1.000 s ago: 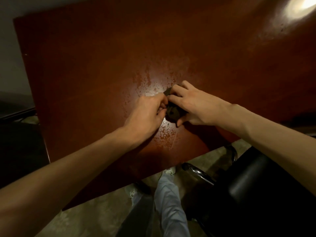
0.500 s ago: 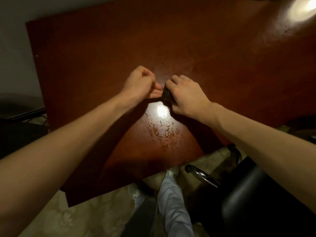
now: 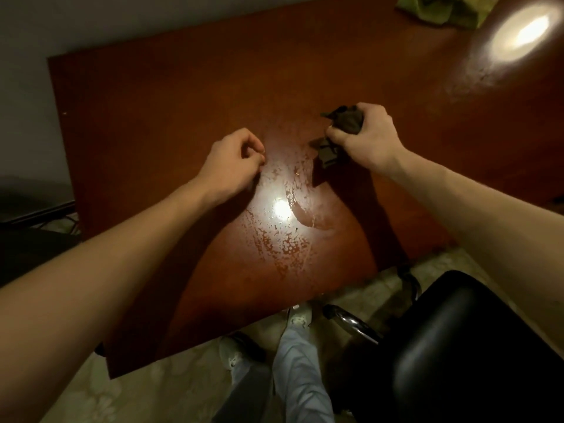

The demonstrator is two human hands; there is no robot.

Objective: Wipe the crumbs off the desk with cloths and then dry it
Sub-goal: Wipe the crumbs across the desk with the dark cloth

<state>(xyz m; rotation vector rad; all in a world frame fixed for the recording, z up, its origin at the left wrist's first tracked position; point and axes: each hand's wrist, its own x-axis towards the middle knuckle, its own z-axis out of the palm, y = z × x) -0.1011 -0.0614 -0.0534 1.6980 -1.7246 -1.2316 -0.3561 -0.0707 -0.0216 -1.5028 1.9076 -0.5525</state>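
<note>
A reddish-brown wooden desk (image 3: 152, 123) fills the view, with a wet, beaded patch (image 3: 283, 227) and a few small crumbs in its middle. My right hand (image 3: 363, 135) grips a bunched dark cloth (image 3: 345, 120) just above the desk, its lower end hanging toward the wet patch. My left hand (image 3: 235, 160) hovers to the left of the cloth with curled fingers and nothing visible in them. A green cloth (image 3: 442, 7) lies crumpled at the desk's far right edge.
A black office chair (image 3: 457, 346) with a chrome armrest (image 3: 351, 322) stands at the lower right, close to the desk's front edge. My legs and shoes (image 3: 293, 355) show on the pale floor below. A wall runs behind the desk.
The two hands, together on the cloth before, have parted. My right hand has carried the cloth to the right and lifted it; my left hand has let go and moved left.
</note>
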